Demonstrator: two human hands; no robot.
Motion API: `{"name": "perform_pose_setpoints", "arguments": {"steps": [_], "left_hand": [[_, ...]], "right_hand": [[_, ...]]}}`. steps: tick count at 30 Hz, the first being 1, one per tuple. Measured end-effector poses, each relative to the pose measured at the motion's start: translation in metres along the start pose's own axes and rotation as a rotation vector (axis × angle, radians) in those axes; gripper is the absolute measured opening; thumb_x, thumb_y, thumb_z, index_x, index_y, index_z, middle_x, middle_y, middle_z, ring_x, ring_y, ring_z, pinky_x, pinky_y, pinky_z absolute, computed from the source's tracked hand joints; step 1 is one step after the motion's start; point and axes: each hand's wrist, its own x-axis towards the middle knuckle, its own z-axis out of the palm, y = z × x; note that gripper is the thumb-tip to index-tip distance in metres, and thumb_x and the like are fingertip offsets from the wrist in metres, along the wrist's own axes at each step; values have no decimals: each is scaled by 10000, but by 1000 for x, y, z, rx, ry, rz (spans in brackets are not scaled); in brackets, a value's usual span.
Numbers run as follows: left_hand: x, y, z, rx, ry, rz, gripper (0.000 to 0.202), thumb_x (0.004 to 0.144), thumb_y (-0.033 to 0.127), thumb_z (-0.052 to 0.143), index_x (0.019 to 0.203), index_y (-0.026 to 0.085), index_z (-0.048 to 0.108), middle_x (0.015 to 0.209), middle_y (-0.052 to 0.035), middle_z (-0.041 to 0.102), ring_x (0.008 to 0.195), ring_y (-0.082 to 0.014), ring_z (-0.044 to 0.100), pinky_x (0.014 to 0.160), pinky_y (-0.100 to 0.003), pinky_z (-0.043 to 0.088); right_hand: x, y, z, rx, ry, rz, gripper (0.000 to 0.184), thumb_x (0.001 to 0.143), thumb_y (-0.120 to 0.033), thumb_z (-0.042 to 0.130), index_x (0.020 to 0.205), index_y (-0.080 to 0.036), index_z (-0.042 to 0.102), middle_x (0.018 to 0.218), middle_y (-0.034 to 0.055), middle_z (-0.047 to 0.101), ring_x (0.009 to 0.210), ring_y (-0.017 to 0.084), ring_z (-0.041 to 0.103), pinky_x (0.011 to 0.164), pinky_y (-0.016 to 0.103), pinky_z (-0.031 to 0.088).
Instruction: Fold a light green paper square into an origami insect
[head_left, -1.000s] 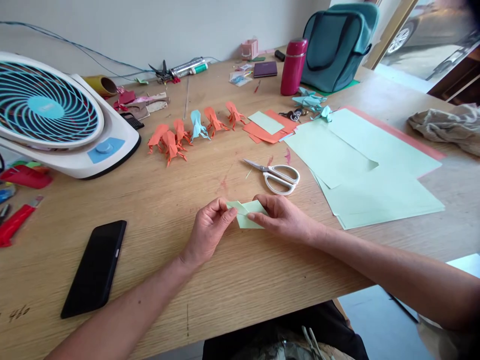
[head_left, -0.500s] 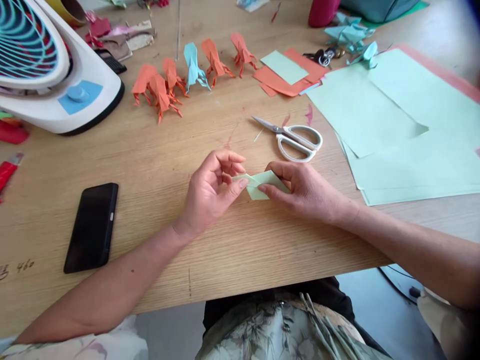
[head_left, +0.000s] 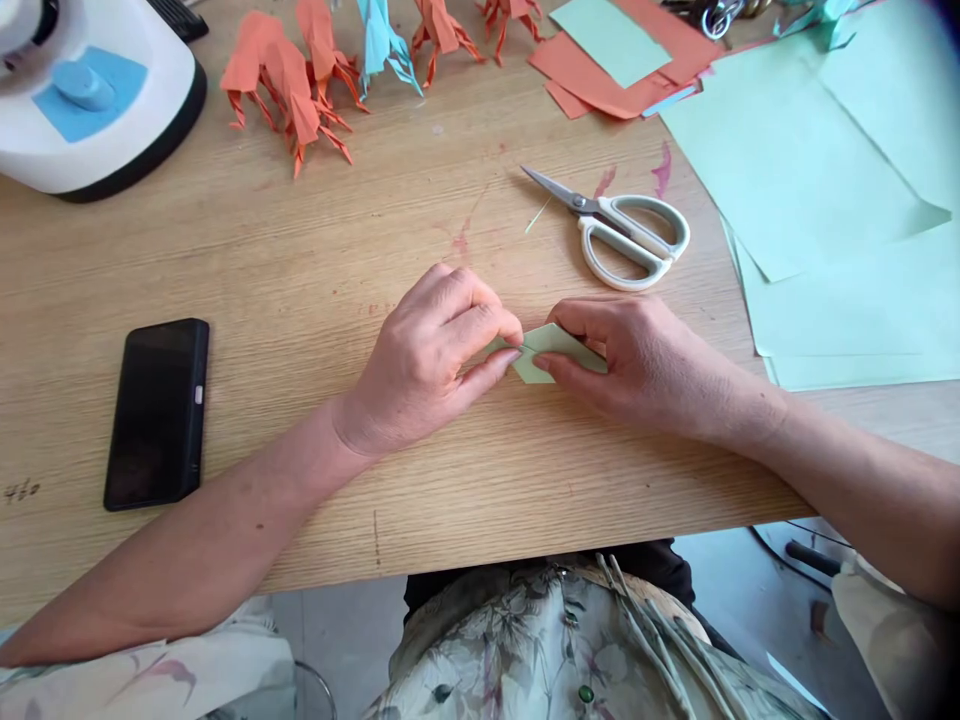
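Observation:
A small piece of folded pale green paper is held between both hands, just above the wooden table. My left hand pinches its left end between thumb and forefinger, with the other fingers curled in. Thumb and fingers of my right hand grip the right part of the paper. The paper's left tip is mostly covered by my left fingers. Just beyond my right hand lie scissors with white handles, blades pointing to the far left.
Large pale green sheets lie on the right. Behind stand several orange folded-paper figures and a light blue one. Orange sheets carry a small green rectangle. A black phone and a white fan base occupy the left.
My left hand has turned over and its fingers have closed onto the paper's left end, where they were raised before. My right hand keeps its grip. The view has tilted down and closer.

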Motion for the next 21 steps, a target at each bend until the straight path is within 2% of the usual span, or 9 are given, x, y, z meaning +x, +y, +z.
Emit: {"name": "perform_pose_setpoints", "arguments": {"steps": [5, 8, 10, 12, 14, 16, 19, 21], "left_hand": [[1, -3, 4, 25, -50, 53, 77, 909, 210, 654, 836, 232, 657, 830, -18, 627, 871, -222, 617, 920, -443, 489], [3, -8, 7, 124, -53, 108, 92, 940, 190, 600, 871, 231, 644, 826, -21, 626, 877, -225, 630, 876, -428, 509], [4, -11, 9, 162, -72, 138, 84, 947, 188, 593, 891, 234, 635, 844, -26, 638, 890, -231, 640, 856, -421, 515], [4, -14, 11, 178, -90, 154, 66, 953, 201, 598, 905, 236, 628, 871, -33, 652, 903, -236, 647, 841, -417, 518], [5, -16, 11, 184, -97, 157, 58, 964, 227, 598, 913, 240, 623, 900, -41, 665, 913, -241, 651, 827, -415, 518], [5, -16, 11, 190, -103, 158, 70, 975, 246, 589, 913, 244, 622, 912, -43, 676, 915, -243, 653, 819, -414, 514], [5, -15, 10, 194, -117, 158, 100, 991, 237, 559, 916, 249, 625, 893, -35, 684, 906, -239, 660, 811, -408, 505], [5, -14, 9, 197, -124, 157, 104, 995, 229, 549, 940, 249, 634, 888, -33, 687, 905, -239, 662, 805, -404, 499]], "right_hand": [[-1, 1, 0, -176, -46, -68, 325, 829, -149, 611, 651, -233, 353, 623, -16, 466, 563, 119, 378, 564, 311, 265], [-2, 4, 2, -317, -51, -121, 168, 867, -152, 572, 737, -215, 485, 725, 10, 549, 642, 150, 485, 616, 312, 347], [-3, 7, 3, -387, -21, -150, 14, 897, -185, 587, 909, -190, 581, 847, 43, 601, 752, 188, 563, 679, 330, 406], [-4, 11, 2, -465, 42, -177, 206, 916, -248, 638, 1102, -171, 594, 993, 90, 618, 904, 241, 603, 770, 375, 446], [-5, 13, 1, -540, 107, -207, 321, 913, -308, 693, 1180, -171, 580, 1099, 122, 600, 1034, 290, 594, 861, 432, 447], [-7, 14, -1, -576, 123, -233, 263, 927, -320, 689, 1134, -187, 594, 1097, 112, 599, 1053, 296, 589, 895, 458, 430], [-7, 13, -2, -573, 58, -270, 69, 990, -249, 573, 1011, -200, 616, 962, 67, 623, 893, 229, 597, 822, 418, 415], [-7, 12, -2, -561, 27, -298, 107, 999, -200, 528, 962, -191, 628, 897, 56, 628, 812, 202, 583, 762, 391, 400]]}}
